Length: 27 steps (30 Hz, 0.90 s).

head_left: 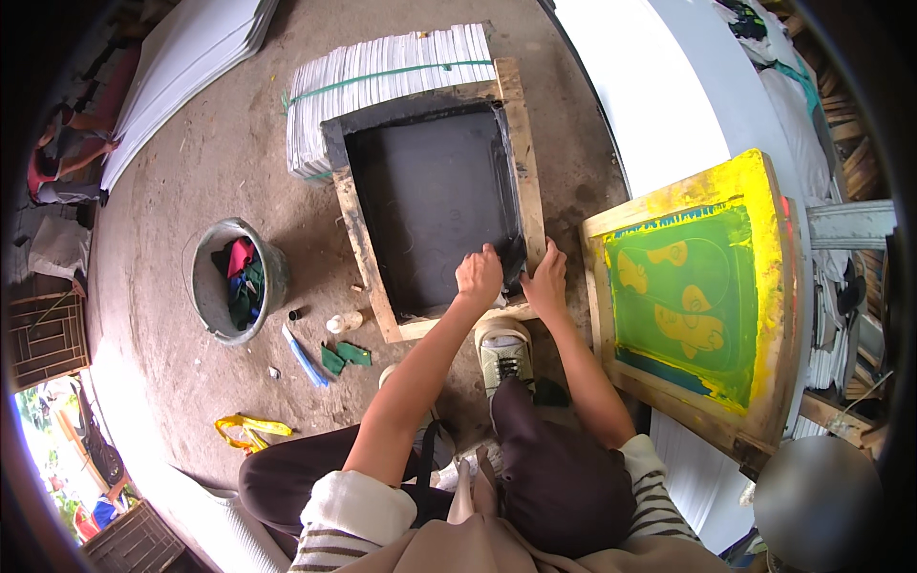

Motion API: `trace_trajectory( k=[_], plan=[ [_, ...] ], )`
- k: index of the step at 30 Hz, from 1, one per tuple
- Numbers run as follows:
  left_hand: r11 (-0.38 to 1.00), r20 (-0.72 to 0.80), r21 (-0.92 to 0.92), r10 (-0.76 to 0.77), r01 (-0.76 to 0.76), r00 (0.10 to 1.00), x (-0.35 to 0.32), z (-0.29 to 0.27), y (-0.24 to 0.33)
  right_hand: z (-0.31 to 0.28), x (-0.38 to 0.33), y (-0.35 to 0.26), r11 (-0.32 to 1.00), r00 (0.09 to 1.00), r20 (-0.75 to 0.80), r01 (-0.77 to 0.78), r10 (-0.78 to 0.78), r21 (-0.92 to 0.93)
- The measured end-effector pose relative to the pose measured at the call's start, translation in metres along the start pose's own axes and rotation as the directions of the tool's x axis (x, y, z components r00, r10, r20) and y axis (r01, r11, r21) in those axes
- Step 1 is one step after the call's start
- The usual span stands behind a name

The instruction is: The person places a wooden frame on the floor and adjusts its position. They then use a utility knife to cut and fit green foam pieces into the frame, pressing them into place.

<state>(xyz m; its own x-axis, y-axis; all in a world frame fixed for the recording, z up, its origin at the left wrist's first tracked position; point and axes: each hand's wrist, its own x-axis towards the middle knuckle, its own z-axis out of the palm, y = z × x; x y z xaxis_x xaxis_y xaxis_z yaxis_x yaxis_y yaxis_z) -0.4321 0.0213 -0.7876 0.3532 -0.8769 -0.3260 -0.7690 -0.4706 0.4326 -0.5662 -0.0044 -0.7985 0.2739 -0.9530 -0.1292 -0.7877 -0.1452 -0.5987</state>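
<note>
A wooden-framed printing screen (530,181) with dark grey mesh lies tilted in front of me, its far end resting against a strapped stack of white sheets (392,72). My left hand (480,275) is closed over the mesh near the screen's near right corner; what its fingers hold is hidden. Beside it, dark shiny film or tape (513,260) lines the inner edge. My right hand (545,279) grips the right wooden rail at that same corner, fingers wrapped over it. My shoe (503,355) stands just below the near rail.
A second screen (678,296), green and yellow, leans at the right by a white sheet surface (630,76). To the left stand a bucket of rags (272,277), a small bottle (344,323), green scraps (346,355) and a yellow strap (250,430). Another person (72,158) is at far left.
</note>
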Motion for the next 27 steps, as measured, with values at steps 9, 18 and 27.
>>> trace_trajectory(
  k=[9, 18, 27],
  plan=[
    [0.982, -0.020, 0.169, -0.076, 0.079, 0.997, -0.011, -0.014, 0.023, 0.013, 0.027, 0.004, 0.991, 0.986, -0.099, 0.135, -0.137, -0.021],
    [0.935, 0.287, -0.331, -0.029, 0.127, 0.958, 0.021, -0.023, -0.031, 0.010, 0.026, -0.007, 0.997, 0.993, -0.095, 0.068, -0.072, -0.043],
    [0.656, 0.489, -0.444, -0.393, 0.610, 0.779, 0.047, 0.011, 0.004, 0.015, 0.030, 0.007, 0.998, 0.997, -0.056, 0.054, -0.052, 0.034]
  ],
)
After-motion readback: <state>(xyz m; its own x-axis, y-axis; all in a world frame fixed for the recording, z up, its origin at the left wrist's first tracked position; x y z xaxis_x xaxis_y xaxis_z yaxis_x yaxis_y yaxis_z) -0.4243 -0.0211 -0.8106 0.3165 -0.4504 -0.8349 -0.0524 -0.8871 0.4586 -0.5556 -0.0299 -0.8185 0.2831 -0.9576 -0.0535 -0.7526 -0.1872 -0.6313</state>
